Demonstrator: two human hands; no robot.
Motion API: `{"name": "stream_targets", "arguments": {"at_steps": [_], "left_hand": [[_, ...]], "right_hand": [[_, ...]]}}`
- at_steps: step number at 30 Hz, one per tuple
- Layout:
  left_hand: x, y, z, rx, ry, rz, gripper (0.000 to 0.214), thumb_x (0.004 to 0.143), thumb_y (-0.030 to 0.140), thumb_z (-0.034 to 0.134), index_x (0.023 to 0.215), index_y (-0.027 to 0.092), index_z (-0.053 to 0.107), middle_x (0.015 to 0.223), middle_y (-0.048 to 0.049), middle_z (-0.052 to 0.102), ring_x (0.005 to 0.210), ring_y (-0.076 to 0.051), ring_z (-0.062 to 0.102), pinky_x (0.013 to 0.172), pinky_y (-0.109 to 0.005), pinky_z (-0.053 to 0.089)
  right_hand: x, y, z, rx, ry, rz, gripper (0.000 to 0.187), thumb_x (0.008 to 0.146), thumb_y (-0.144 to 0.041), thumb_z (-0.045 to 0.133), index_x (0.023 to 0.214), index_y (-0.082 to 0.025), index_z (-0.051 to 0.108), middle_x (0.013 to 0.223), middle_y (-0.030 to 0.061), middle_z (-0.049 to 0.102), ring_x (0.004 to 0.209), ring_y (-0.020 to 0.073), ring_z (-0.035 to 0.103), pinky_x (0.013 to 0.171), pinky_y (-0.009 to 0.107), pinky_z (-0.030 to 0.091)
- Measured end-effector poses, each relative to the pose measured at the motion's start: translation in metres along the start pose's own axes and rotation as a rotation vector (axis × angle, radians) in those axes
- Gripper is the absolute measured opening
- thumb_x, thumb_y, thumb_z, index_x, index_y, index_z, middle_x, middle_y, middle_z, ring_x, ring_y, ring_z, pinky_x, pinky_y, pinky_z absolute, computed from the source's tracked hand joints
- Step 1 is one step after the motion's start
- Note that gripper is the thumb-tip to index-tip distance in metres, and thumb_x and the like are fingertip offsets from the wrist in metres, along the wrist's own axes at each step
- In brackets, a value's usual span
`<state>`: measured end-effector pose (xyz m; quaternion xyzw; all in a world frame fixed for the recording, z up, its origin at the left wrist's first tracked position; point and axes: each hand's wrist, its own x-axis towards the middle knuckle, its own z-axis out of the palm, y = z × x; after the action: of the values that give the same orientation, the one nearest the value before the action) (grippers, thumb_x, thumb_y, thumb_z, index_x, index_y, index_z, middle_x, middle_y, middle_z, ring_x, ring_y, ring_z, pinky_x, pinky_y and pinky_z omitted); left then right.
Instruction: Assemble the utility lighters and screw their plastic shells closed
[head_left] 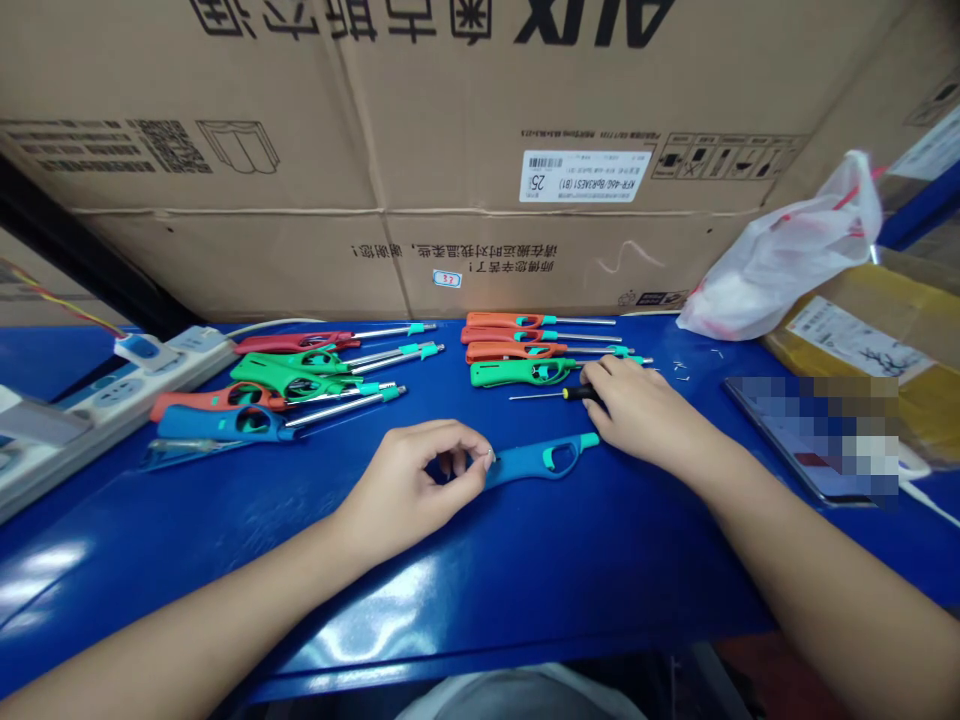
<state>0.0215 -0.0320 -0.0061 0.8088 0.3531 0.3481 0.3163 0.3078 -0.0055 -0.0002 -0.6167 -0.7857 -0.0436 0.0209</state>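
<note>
Your forearm (pixel 202 625) crosses lower left; left hand (pixel 420 480) pinches a tiny piece (pixel 491 454), loosening may drop it; right hand (pixel 637 405) grips screwdriver (pixel 569 394).

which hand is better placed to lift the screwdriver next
Probably the right hand: it is at the handle end of the screwdriver. The left hand is at the near blue lighter, seemingly pinching something small.

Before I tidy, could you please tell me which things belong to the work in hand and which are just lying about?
Seem part of the job:
- blue lighter by the left hand
- screwdriver at the right hand
- other lighters
- small metal bits

Seem just lying about:
- phone
- plastic bag
- taped box
- big carton
- power strip
</note>
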Motion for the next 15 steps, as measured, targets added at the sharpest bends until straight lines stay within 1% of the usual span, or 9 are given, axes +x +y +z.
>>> {"name": "stream_targets", "arguments": {"at_steps": [3,4,6,7,8,10,12,13,15], "left_hand": [[0.0,-0.002,-0.001,0.001,0.007,-0.01,0.009,0.091,0.014,0.064,0.086,0.017,0.072,0.078,0.0015,0.072,0.066,-0.009,0.061,0.064,-0.019,0.049],[0.001,-0.003,-0.001,0.002,0.012,-0.015,0.01,0.092,0.015,0.063,0.087,0.017,0.071,0.078,0.0015,0.071,0.067,-0.009,0.061,0.064,-0.019,0.049],[0.001,-0.004,0.0,0.005,0.021,-0.024,0.01,0.094,0.017,0.062,0.089,0.017,0.071,0.079,0.0014,0.071,0.067,-0.009,0.062,0.063,-0.019,0.049],[0.001,-0.004,0.0,0.007,0.024,-0.03,0.011,0.096,0.019,0.062,0.09,0.018,0.071,0.08,0.0012,0.071,0.067,-0.009,0.062,0.064,-0.019,0.049],[0.001,-0.005,0.0,0.006,0.028,-0.034,0.011,0.097,0.02,0.062,0.091,0.018,0.071,0.081,0.001,0.071,0.068,-0.009,0.062,0.064,-0.019,0.05],[0.002,-0.005,0.001,0.005,0.035,-0.039,0.012,0.098,0.023,0.062,0.092,0.018,0.072,0.084,0.0004,0.073,0.07,-0.009,0.064,0.065,-0.019,0.05],[0.002,-0.005,0.001,0.003,0.041,-0.037,0.012,0.097,0.024,0.064,0.092,0.018,0.073,0.085,-0.0002,0.073,0.071,-0.009,0.064,0.066,-0.019,0.05],[0.002,-0.005,0.001,0.001,0.044,-0.033,0.012,0.097,0.024,0.065,0.091,0.018,0.074,0.085,-0.0004,0.073,0.071,-0.009,0.064,0.065,-0.019,0.05],[0.002,-0.005,0.001,-0.007,0.052,-0.026,0.011,0.095,0.024,0.068,0.089,0.017,0.075,0.082,-0.0006,0.073,0.068,-0.009,0.062,0.064,-0.019,0.05]], "right_hand": [[-0.001,0.002,-0.004,0.056,-0.039,-0.054,0.01,0.093,-0.017,0.052,0.098,-0.014,0.06,0.102,0.0185,0.066,0.096,0.0361,0.065,0.08,0.047,0.051],[-0.001,0.002,-0.007,0.085,-0.043,-0.072,0.011,0.095,-0.019,0.05,0.098,-0.014,0.059,0.101,0.0171,0.067,0.093,0.0337,0.066,0.078,0.045,0.051],[-0.001,0.001,-0.013,0.151,-0.021,-0.101,0.017,0.101,-0.024,0.043,0.105,-0.016,0.057,0.101,0.0141,0.067,0.089,0.0282,0.066,0.077,0.041,0.052],[-0.001,-0.001,-0.015,0.224,0.009,-0.105,0.021,0.104,-0.028,0.04,0.11,-0.017,0.056,0.1,0.0121,0.067,0.086,0.0254,0.066,0.075,0.039,0.052],[-0.001,-0.004,-0.018,0.336,0.046,-0.099,0.025,0.105,-0.033,0.037,0.114,-0.018,0.055,0.095,0.0093,0.067,0.08,0.0226,0.065,0.072,0.036,0.052],[-0.002,-0.011,-0.021,0.719,0.104,-0.045,0.03,0.104,-0.044,0.041,0.113,-0.02,0.058,0.077,0.0018,0.061,0.063,0.0179,0.059,0.06,0.032,0.049],[-0.002,-0.017,-0.023,1.122,0.126,0.055,0.032,0.097,-0.052,0.058,0.105,-0.021,0.063,0.063,-0.0036,0.054,0.051,0.0139,0.052,0.051,0.029,0.044],[-0.001,-0.019,-0.023,1.273,0.128,0.105,0.033,0.091,-0.052,0.067,0.101,-0.02,0.065,0.062,-0.0044,0.055,0.049,0.0122,0.051,0.048,0.027,0.042],[0.0,-0.022,-0.025,1.493,0.156,0.191,0.035,0.077,-0.044,0.084,0.098,-0.019,0.071,0.066,-0.0036,0.06,0.051,0.0094,0.052,0.047,0.024,0.041]]}}
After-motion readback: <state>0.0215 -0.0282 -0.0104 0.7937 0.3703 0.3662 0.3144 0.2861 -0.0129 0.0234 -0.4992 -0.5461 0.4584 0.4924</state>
